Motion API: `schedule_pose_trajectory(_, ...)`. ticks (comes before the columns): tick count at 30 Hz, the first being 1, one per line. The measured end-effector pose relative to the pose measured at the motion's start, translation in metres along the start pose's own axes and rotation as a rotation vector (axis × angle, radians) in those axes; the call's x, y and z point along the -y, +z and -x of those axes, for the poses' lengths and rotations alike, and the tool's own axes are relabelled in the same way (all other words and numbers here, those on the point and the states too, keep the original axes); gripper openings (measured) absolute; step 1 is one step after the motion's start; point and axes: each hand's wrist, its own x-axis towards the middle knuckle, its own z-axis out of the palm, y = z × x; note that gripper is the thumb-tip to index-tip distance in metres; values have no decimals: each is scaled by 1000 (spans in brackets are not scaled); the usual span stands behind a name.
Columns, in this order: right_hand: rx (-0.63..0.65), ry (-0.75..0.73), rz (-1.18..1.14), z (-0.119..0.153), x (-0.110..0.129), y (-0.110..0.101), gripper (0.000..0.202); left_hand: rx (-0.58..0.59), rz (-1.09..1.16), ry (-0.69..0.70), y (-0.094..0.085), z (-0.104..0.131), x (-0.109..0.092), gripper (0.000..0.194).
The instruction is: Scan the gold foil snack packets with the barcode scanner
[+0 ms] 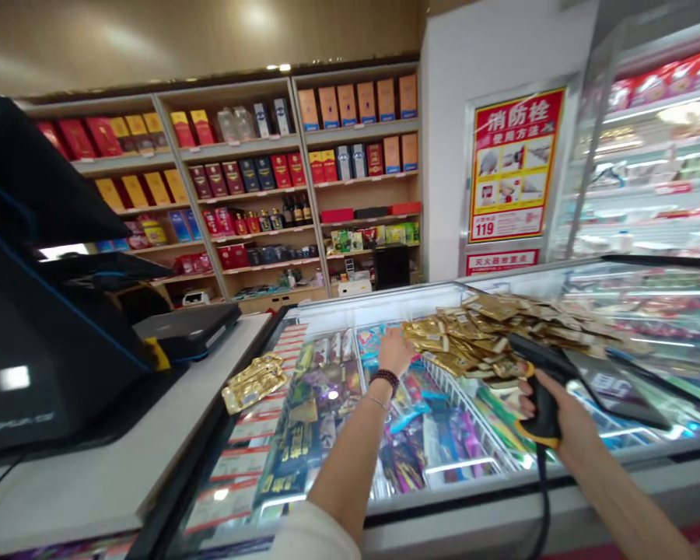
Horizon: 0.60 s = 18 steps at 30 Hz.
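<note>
My right hand (560, 408) is wrapped around the handle of a black and yellow barcode scanner (540, 408). The scanner's head points left over a pile of gold foil packets (472, 334), and its cable hangs down in front. My left hand (395, 351), with a beaded bracelet at the wrist, reaches across the freezer's glass top to the left end of that pile. Its fingers are blurred and turned away, so whether they pinch a packet is hidden. A smaller group of gold packets (257, 381) lies apart on the left part of the glass.
The chest freezer (379, 303) holds bagged frozen treats under its glass. A dark tablet-like device (618, 389) rests right of the scanner. At left, a checkout terminal (47, 350) stands on a counter (93, 482). Shelves of boxes (257, 175) line the back wall.
</note>
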Motion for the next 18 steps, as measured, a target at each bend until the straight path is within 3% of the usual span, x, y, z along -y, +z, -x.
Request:
schedule_pose_trajectory(3,-16,61,-35,2,-2,-3,52,15,7,-68,23,-15,-16,36)
schedule_pose_trajectory(7,1,96,-86,7,-2,-7,58,12,14,-156,36,-31,-13,43)
schedule_pose_trajectory(13,5,93,-105,6,-4,-10,66,32,121,-250,31,-39,3,36)
schedule_pose_trajectory(18,5,50,-75,4,-8,-11,67,-47,278,-248,20,-24,16,7)
